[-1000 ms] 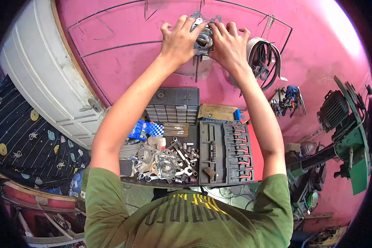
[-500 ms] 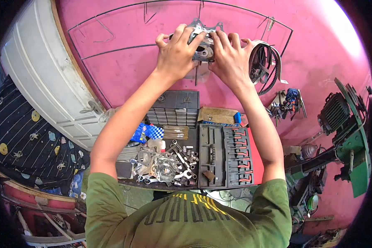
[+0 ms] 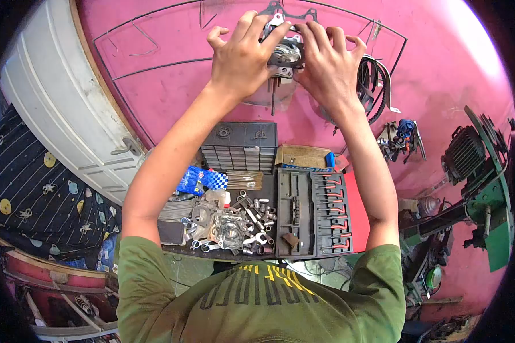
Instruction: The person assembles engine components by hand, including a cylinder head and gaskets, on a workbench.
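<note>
Both hands are up at the pink wall (image 3: pixel 171 86), holding one metal part (image 3: pixel 284 52) between them. The left hand (image 3: pixel 243 57) has its fingers spread, tips and thumb pressed on the part's left side. The right hand (image 3: pixel 329 64) curls over its right side, fingers bent.

Compared with half a second ago, hands and part sit higher on the wall, nearer the top wire of the rack (image 3: pixel 154 63). The left fingers are splayed wider, and a thin gasket (image 3: pixel 292 11) now shows above the part. I judge the handling is still under way. Neither hand has let go, and the part is neither hanging free nor brought down.

Belts (image 3: pixel 375 86) hang just right of the right hand, close enough to crowd it. The rack's wires cross behind the part.

Below, between the arms, stand a drawer box (image 3: pixel 240 146), a cardboard box (image 3: pixel 301 155), an open tool case (image 3: pixel 315 211) and a tray (image 3: pixel 174 231) of wrenches and sockets. A green machine (image 3: pixel 489 206) stands far right.
</note>
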`<state>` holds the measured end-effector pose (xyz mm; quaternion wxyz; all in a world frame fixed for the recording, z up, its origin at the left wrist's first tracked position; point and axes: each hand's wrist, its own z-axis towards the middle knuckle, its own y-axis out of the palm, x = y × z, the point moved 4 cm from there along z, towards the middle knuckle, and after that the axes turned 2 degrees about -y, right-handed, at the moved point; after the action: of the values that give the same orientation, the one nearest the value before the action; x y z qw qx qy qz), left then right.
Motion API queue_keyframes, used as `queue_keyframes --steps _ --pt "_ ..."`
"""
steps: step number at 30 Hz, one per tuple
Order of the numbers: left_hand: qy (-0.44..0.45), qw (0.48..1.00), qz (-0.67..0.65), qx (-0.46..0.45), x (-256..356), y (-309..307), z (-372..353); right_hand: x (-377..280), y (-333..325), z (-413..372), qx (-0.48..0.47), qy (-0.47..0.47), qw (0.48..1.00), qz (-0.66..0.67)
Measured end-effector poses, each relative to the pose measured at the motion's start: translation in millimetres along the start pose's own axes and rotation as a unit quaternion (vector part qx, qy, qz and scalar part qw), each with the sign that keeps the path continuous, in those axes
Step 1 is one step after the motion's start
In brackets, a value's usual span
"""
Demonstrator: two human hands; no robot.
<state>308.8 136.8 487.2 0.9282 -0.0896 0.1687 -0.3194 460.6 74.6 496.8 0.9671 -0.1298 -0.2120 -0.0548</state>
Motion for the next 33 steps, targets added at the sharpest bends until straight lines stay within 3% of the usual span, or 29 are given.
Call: queue_keyframes --steps 5,7,13,15,17,19,23,25,33 --pt "0.034 0.998 0.013 0.058 1 -31 29 10 -11 22 0.014 -0.006 0.998 -0.061" --pt "0.046 0.995 0.083 0.033 -4 -27 33 7 -24 34 0.019 -0.024 0.999 -0.044" --pt "0.029 0.999 -0.01 0.026 -7 -32 36 8 -17 34 0.031 -0.018 0.998 -0.044" --pt "0.017 1.0 -0.001 0.001 -8 -19 29 8 -7 26 0.021 -0.008 0.999 -0.03" --pt "0.02 0.999 -0.015 0.038 -8 -5 21 8 8 18 -0.01 -0.022 1.0 -0.007" --pt "-0.014 0.999 -0.009 -0.032 -13 23 10 9 27 9 0.005 -0.026 0.999 0.017" --pt "-0.014 0.998 -0.011 -0.053 -15 52 0 7 49 -1 -0.033 -0.017 0.999 0.02" --pt "-0.015 0.998 -0.013 -0.063 -15 61 -1 9 60 -4 -0.115 0.009 0.993 0.011" --pt "-0.017 0.997 -0.009 -0.072 -19 73 -1 13 79 -5 -0.11 0.012 0.994 0.026"
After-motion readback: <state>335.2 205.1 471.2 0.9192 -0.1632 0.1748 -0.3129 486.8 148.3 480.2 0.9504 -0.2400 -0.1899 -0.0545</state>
